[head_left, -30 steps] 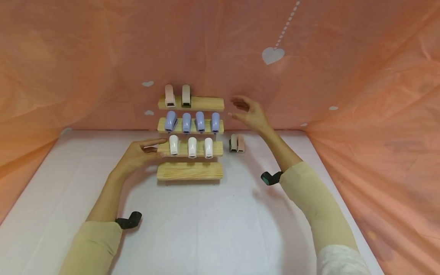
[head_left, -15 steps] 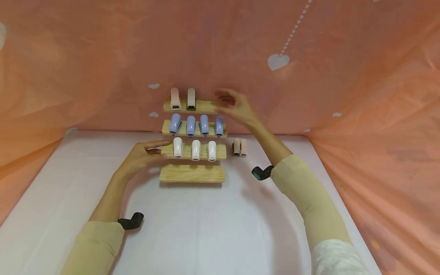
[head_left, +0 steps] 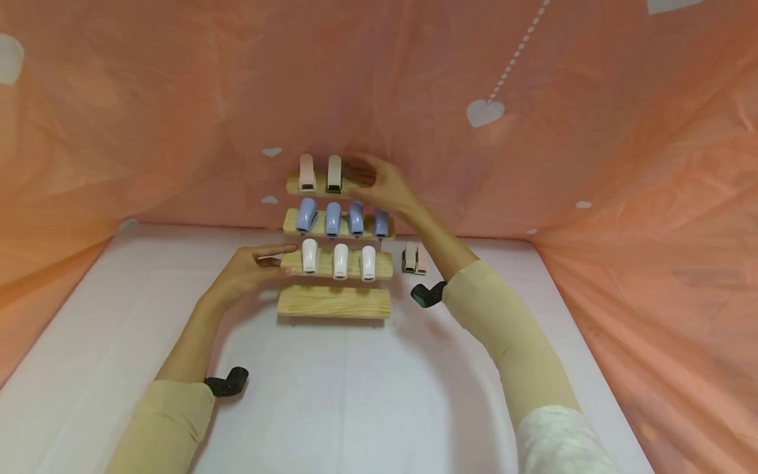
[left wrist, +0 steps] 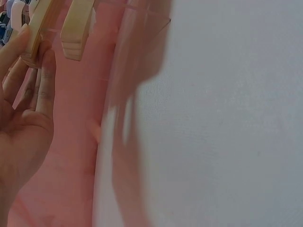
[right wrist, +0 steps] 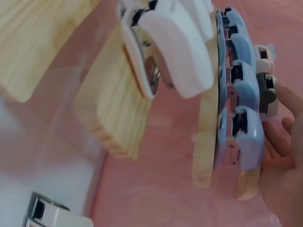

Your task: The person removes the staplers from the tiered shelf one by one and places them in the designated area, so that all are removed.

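The left hand [head_left: 245,268] is pinching 1 shelf [head_left: 385,265] at 9 o'clock while the right hand [head_left: 387,189], fingers parted, is seemingly lining up on the grey stapler [head_left: 335,172] from 3 o'clock, calling for a careful pinch.

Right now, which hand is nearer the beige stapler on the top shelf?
Right. The right hand is just right of the beige stapler; the left hand is lower and farther left, gripping the third shelf down at its left end.
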A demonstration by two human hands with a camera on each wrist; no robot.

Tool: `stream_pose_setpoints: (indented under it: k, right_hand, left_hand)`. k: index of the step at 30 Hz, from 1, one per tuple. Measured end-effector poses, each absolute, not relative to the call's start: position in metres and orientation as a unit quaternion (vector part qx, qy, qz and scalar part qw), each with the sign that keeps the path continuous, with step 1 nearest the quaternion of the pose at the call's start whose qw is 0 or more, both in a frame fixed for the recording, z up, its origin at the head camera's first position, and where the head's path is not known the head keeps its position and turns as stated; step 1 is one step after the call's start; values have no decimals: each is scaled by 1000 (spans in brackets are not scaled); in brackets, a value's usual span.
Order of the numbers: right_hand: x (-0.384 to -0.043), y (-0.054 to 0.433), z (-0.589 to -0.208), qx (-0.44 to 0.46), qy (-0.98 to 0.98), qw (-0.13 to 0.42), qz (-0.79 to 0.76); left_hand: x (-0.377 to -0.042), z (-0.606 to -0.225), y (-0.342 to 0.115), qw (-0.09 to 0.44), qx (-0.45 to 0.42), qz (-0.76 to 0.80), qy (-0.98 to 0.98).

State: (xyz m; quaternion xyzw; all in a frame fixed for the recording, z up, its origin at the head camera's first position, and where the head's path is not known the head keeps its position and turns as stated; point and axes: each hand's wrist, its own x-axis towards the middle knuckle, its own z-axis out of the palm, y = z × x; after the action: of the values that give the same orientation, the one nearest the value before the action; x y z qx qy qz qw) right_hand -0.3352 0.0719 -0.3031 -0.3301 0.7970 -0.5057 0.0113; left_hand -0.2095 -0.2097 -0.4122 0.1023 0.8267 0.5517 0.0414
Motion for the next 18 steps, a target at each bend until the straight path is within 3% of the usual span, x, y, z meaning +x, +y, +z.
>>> stream_pose_setpoints:
  k: [18]
  right_hand:
    - [-340, 42, -293, -304, 878, -11, -369]
  left_hand:
    - [-209, -412, -214, 28, 122, 550, 826]
